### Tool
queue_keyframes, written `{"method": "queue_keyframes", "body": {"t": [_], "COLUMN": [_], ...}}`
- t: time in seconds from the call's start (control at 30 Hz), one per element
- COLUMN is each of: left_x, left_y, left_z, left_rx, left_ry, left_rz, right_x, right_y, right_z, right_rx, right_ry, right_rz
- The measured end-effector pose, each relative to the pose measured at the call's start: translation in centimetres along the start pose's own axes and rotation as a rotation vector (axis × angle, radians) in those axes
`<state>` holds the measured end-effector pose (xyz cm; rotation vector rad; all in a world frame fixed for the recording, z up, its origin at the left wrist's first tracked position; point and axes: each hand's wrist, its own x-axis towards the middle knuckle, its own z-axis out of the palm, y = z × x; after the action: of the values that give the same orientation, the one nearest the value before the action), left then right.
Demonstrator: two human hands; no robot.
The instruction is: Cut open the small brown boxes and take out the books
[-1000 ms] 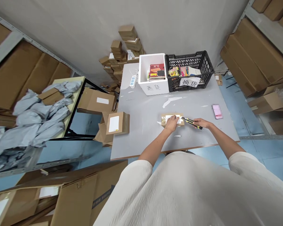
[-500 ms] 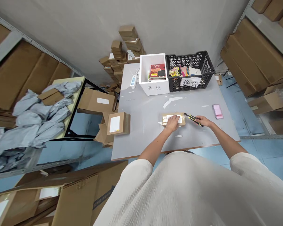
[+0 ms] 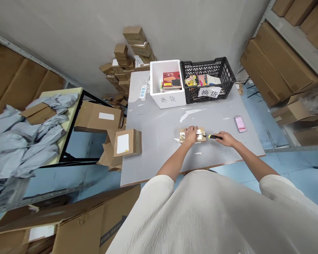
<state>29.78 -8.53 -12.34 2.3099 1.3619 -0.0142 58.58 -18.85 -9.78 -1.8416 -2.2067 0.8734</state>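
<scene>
A small taped cardboard box (image 3: 201, 138) with a white label lies on the grey table (image 3: 159, 155). On top of it rests my left hand (image 3: 190, 134), its fingers curled over the label and upper edge. My right hand (image 3: 226, 138) is wrapped round a black and yellow utility knife (image 3: 214, 137). The knife points left, its tip at the right end of the small box. Beneath my left hand, part of the label is hidden.
A white bin (image 3: 168, 100) and a black crate (image 3: 209, 65), both with books, stand at the table's back. A labelled carton (image 3: 128, 141) sits at the left edge, a pink phone (image 3: 240, 124) at right. A power strip (image 3: 143, 92) lies back left.
The knife has swung from a slant to nearly level, and its tip now meets the box's right end. My left hand has shifted slightly on the box. The whole view has moved a little.
</scene>
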Motion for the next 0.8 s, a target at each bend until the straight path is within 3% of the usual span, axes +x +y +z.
{"method": "queue_keyframes", "body": {"t": [0.47, 0.8], "left_x": [-0.6, -0.8], "left_y": [0.1, -0.2], "left_z": [1.5, 1.9], "left_rx": [0.053, 0.031], "left_ry": [0.061, 0.056], "left_rz": [0.003, 0.008], "right_x": [1.1, 0.9], "right_y": [1.5, 3.5], "right_z": [2.8, 0.9], "right_rx": [-0.11, -0.085], "right_ry": [0.111, 0.281], "right_rz": [-0.041, 0.114]}}
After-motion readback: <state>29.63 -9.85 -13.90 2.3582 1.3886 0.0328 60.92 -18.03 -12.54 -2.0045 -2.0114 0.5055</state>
